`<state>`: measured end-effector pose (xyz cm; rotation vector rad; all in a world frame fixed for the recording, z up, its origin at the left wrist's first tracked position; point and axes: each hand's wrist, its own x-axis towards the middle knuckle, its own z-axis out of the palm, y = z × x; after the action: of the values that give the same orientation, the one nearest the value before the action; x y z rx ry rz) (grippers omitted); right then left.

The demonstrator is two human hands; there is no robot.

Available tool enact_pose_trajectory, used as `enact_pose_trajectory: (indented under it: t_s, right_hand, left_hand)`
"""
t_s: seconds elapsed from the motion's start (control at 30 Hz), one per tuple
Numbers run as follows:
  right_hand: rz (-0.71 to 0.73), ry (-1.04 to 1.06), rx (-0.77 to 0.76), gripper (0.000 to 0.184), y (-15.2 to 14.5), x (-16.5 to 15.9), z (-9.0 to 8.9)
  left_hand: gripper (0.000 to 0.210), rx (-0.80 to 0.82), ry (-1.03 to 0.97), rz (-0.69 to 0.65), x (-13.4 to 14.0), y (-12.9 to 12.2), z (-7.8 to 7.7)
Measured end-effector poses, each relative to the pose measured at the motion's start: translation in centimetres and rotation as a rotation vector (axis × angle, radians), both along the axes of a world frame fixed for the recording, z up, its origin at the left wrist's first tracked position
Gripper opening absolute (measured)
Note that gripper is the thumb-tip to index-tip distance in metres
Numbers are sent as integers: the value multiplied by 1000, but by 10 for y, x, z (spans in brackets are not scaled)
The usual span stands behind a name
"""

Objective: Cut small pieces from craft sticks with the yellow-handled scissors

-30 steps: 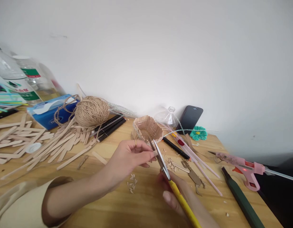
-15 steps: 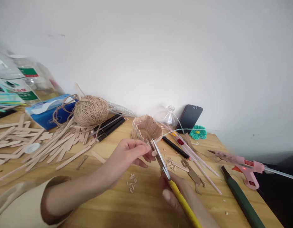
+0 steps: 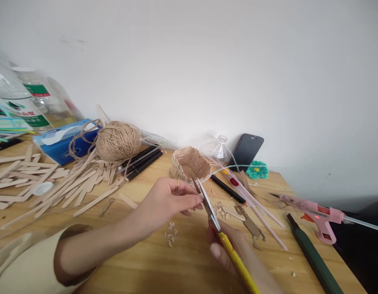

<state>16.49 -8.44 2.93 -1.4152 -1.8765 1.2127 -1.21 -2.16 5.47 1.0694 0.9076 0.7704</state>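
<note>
My left hand (image 3: 173,200), a ring on one finger, pinches a small piece of wooden craft stick, mostly hidden by the fingertips, against the scissor blades. My right hand (image 3: 225,249) is wrapped round the yellow-handled scissors (image 3: 211,214), whose blades point away and stand slightly apart. Just beyond both hands sits a small cup-like basket of craft-stick pieces (image 3: 191,163) with a scalloped rim. Pointed wood slivers (image 3: 171,234) lie on the table below my left hand. More wood chips (image 3: 221,210) are scattered right of the blades.
At left are loose craft sticks (image 3: 84,183), a twine ball (image 3: 118,141), a blue tissue pack (image 3: 66,143) and bottles (image 3: 23,102). At right lie a pink glue gun (image 3: 317,214), a dark green tool (image 3: 311,253), a phone (image 3: 247,149) and a teal flower (image 3: 256,170).
My left fingertips have shifted slightly right, closer to the blades, and now cover the rounded wood piece that showed before. The scissors have hardly moved.
</note>
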Motion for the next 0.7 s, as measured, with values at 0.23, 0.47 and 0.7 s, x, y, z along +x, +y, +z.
enact_pose_trajectory:
  t_s: [0.23,0.47,0.7]
  right_hand:
    - [-69,-12,-11,60,-4,-6,6]
    - [-24,-66,-31,55,-3,-1,5]
    - [-20,-69,-48,52,-4,1,5]
  left_hand:
    - [9,4,-36,16,-1,-1,0]
    - [4,5,-58,32,1,-2,-1]
    - [3,-6,-87,32,1,-2,2]
